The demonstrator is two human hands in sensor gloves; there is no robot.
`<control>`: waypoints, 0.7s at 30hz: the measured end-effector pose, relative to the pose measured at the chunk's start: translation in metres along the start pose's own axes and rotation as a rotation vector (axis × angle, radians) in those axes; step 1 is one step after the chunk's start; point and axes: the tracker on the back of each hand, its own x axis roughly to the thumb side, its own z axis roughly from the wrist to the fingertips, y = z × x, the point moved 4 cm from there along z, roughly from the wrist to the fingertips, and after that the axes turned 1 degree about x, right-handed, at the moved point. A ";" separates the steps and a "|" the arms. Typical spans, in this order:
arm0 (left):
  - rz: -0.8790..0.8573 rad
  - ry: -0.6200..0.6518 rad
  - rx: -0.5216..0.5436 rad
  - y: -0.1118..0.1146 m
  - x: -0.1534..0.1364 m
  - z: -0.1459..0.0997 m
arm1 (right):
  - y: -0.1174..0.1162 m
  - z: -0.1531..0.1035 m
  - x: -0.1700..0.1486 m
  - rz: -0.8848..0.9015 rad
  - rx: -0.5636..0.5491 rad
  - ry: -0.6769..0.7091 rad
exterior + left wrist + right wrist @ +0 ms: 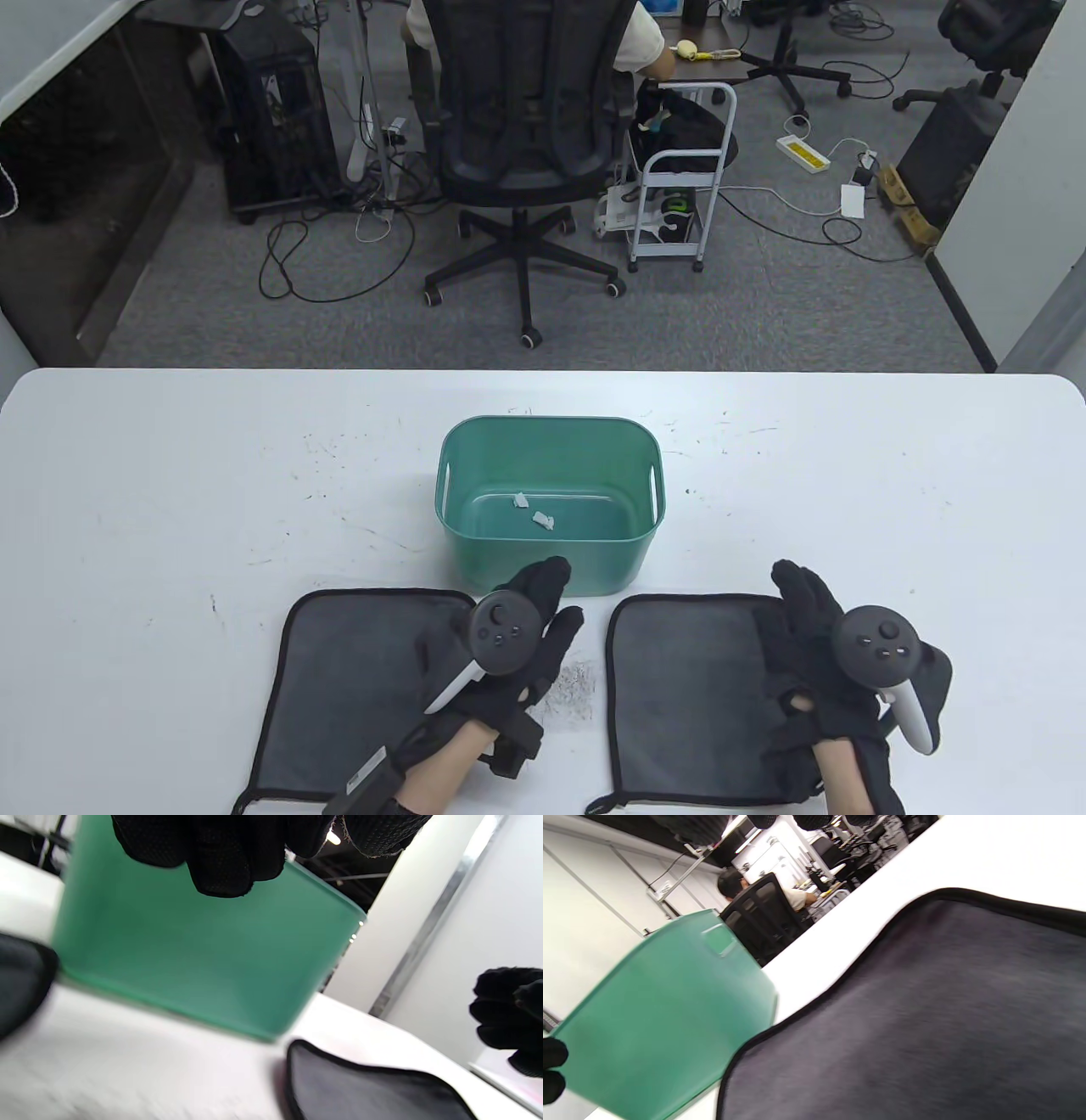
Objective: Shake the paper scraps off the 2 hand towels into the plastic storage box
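The white table (pixel 170 509) carries everything, and the green box (pixel 550 501) near its middle serves here as the landmark. Two dark towels lie flat just in front of the box: the left towel (pixel 356 679) to its front left and the right towel (pixel 687 696) to its front right, with a bare strip of table between them. The left hand (pixel 517 645) is over the inner edge of the left towel, its fingers stretched toward the near wall of the box and holding nothing. The right hand (pixel 814 662) lies over the outer side of the right towel with fingers straight, also gripping nothing as far as the table view shows; the wrist views are blurred and do not help much. In front of the box, on the strip between the towels, there is a small patch of fine grey scraps (pixel 573 692). Inside the box, on its floor, lie two white paper scraps (pixel 533 512).

The towels look already clean, so I judge the shaking is mostly done. To do the step well, each towel should be pinched by its two far corners, lifted fully over the box opening, and shaken with short moves so nothing falls on the table.
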 end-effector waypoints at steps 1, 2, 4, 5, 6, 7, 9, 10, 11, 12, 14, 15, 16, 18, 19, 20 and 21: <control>0.029 -0.004 0.020 -0.010 -0.006 -0.002 | -0.001 0.002 0.009 -0.010 0.007 0.016; 0.061 -0.014 0.044 -0.022 -0.013 -0.004 | -0.002 0.005 0.019 -0.019 0.013 0.034; 0.110 -0.037 0.076 -0.040 -0.027 -0.008 | -0.004 0.009 0.032 -0.036 0.019 0.054; 0.131 -0.054 0.077 -0.048 -0.036 -0.010 | -0.005 0.012 0.039 -0.045 0.021 0.064; 0.146 -0.072 0.081 -0.056 -0.045 -0.013 | -0.007 0.015 0.045 -0.053 0.023 0.070; 0.150 -0.084 0.090 -0.061 -0.052 -0.014 | -0.008 0.016 0.049 -0.057 0.022 0.076; 0.173 -0.102 0.126 -0.074 -0.071 -0.019 | -0.012 0.021 0.059 -0.067 0.025 0.089; 0.186 -0.116 0.133 -0.077 -0.078 -0.021 | -0.014 0.022 0.062 -0.075 0.025 0.094; 0.206 -0.135 0.143 -0.080 -0.089 -0.023 | -0.016 0.023 0.065 -0.085 0.025 0.099; 0.220 -0.148 0.152 -0.083 -0.097 -0.025 | -0.018 0.024 0.067 -0.093 0.023 0.102; 0.241 -0.177 0.150 -0.086 -0.113 -0.027 | -0.020 0.026 0.070 -0.109 0.018 0.110; 0.246 -0.201 0.144 -0.087 -0.123 -0.028 | -0.022 0.027 0.071 -0.120 0.019 0.114; 0.252 -0.216 0.145 -0.087 -0.131 -0.029 | -0.023 0.028 0.071 -0.131 0.022 0.115; 0.268 -0.231 0.152 -0.088 -0.140 -0.029 | -0.024 0.030 0.071 -0.153 0.015 0.118; 0.276 -0.237 0.161 -0.088 -0.144 -0.030 | -0.024 0.031 0.070 -0.171 0.019 0.117; 0.279 -0.238 0.165 -0.087 -0.146 -0.030 | -0.024 0.032 0.069 -0.185 0.027 0.116; 0.278 -0.232 0.169 -0.087 -0.148 -0.028 | -0.024 0.032 0.068 -0.188 0.022 0.116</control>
